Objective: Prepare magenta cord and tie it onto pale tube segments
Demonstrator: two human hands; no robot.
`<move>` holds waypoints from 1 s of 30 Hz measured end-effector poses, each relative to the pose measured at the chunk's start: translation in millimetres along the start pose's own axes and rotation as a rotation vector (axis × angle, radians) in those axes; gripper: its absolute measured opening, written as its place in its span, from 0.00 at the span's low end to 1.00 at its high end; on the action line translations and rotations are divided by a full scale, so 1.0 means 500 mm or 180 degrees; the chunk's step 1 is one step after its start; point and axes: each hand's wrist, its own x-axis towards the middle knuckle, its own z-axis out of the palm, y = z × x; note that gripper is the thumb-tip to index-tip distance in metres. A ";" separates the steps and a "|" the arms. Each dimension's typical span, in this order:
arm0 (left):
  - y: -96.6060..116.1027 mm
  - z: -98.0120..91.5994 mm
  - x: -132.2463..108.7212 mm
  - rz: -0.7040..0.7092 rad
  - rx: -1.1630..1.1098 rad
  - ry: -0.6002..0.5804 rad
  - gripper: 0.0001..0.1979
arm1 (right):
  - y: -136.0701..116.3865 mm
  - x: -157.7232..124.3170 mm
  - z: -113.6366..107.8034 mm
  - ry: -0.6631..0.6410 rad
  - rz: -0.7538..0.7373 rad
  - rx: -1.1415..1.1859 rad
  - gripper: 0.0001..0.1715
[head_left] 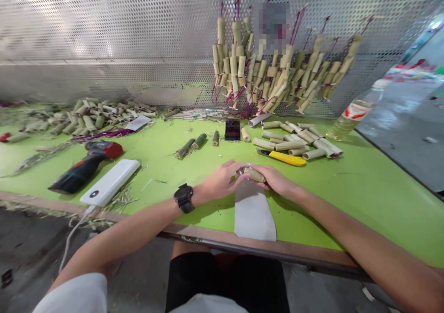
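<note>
Fingers of the left hand (222, 181) and right hand (277, 182) hid most of the bamboo piece (255, 174). At twelve o'clock, a blurred patch (274, 23) masked part of the hanging bundle (277, 79), and the dark square (232, 129) below was unreadable. At nine o'clock, the edge cut off a red object (4, 137).

left hand (222, 181): palm down, fingers curled closed | right hand (278, 182): palm down, curled closed, fingertips meeting left's | left forearm enters from 7 o'clock | right from 4 o'clock
</note>
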 end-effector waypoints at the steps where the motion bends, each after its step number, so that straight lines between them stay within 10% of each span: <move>1: 0.003 -0.003 0.000 0.0042 -0.0027 -0.0013 0.20 | 0.002 0.003 0.000 0.0062 0.0058 -0.0003 0.31; 30: -0.005 0.002 0.003 0.0119 -0.0295 0.0024 0.18 | -0.007 -0.005 0.005 0.0286 0.0018 -0.0265 0.30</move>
